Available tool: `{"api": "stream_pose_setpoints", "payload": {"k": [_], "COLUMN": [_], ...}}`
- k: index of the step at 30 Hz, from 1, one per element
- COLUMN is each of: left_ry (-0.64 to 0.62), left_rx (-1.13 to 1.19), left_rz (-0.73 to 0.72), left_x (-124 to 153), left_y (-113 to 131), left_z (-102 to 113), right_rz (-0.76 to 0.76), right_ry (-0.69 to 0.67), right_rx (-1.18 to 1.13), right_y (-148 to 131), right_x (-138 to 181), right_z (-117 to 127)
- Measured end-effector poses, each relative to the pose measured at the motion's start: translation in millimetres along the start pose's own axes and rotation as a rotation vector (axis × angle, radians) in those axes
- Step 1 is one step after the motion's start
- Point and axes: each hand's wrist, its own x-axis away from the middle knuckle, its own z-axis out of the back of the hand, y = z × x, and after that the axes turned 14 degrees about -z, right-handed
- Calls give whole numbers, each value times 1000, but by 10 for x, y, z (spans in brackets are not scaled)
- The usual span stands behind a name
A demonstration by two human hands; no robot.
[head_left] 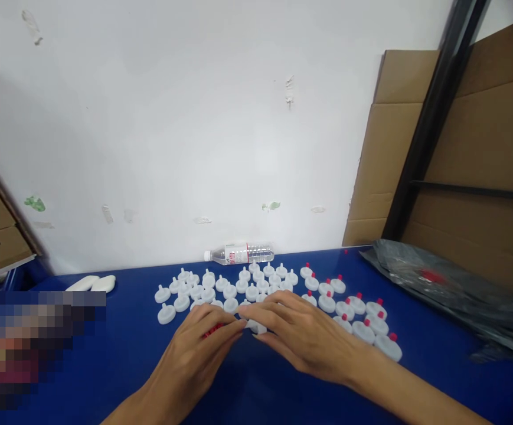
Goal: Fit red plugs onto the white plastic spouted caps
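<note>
white cap sat pinched between fingertips of both hands, left hand also curled on red plugs, low over blue worktop. risk: a slip could scatter crowded caps.

Caps spread across the worktop ahead of both hands, a bottle lying behind them, a bag off right.

White caps crowd ahead; bare blue table lies left.
</note>
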Motion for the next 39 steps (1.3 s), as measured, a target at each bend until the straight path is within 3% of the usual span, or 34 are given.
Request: {"api": "stream_pose_setpoints", "payload": {"k": [6,13,20,26,35,39], "left_ry": [92,5,-82,-45,23,-31], "left_rx": [-81,-62,155,251,153,185], "left_rz": [-37,50,198,240,225,286], "left_x": [-56,-26,-27,-51,27,-11], "left_y": [-8,-10,84,179,204,199], "left_z": [1,-32,-16,5,-59,-58], "right_rz": [4,57,82,96,169,161], "right_ry": [74,66,114,121,267,245], "right_rx": [-19,-89,9,-35,95,124], "right_y": [-6,-43,-92,-177,-241,-191], "right_x": [11,-6,30,32,16,-6], "right_z": [-37,-75,-126,-70,-65,-91]}}
